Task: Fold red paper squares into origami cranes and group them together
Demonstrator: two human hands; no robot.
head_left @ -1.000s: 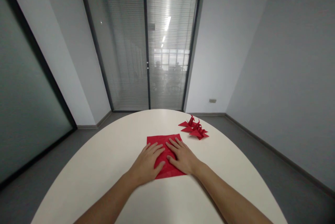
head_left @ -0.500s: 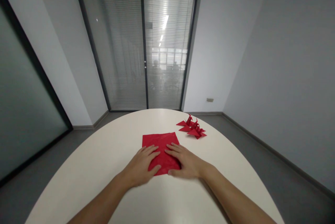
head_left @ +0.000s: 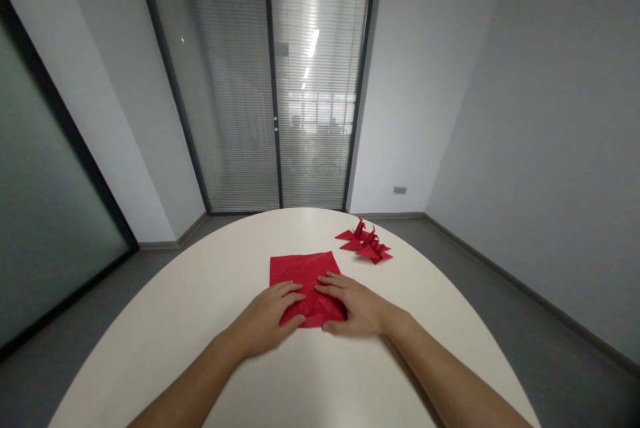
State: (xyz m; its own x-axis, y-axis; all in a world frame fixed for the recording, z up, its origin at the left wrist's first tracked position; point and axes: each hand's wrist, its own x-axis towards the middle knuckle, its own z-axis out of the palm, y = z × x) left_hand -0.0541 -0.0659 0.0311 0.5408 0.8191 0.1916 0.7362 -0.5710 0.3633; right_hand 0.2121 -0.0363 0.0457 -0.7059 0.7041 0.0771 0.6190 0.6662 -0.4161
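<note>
A square sheet of red paper (head_left: 303, 273) lies flat on the white oval table (head_left: 200, 308). My left hand (head_left: 267, 318) rests on the sheet's near left corner, fingers stretched out and flat. My right hand (head_left: 353, 308) lies on the near right corner, fingers likewise flat, thumb at the sheet's near edge. Both hands press the paper down and hold nothing. The near edge of the sheet is partly hidden under them.
Several folded red paper cranes (head_left: 366, 245) sit in a small cluster at the table's far right. Beyond the table are a grey floor, a glass sliding door with blinds (head_left: 270, 95) and grey walls.
Both hands have slid back toward me along the sheet, from its middle to its near corners. The view has shifted slightly.
</note>
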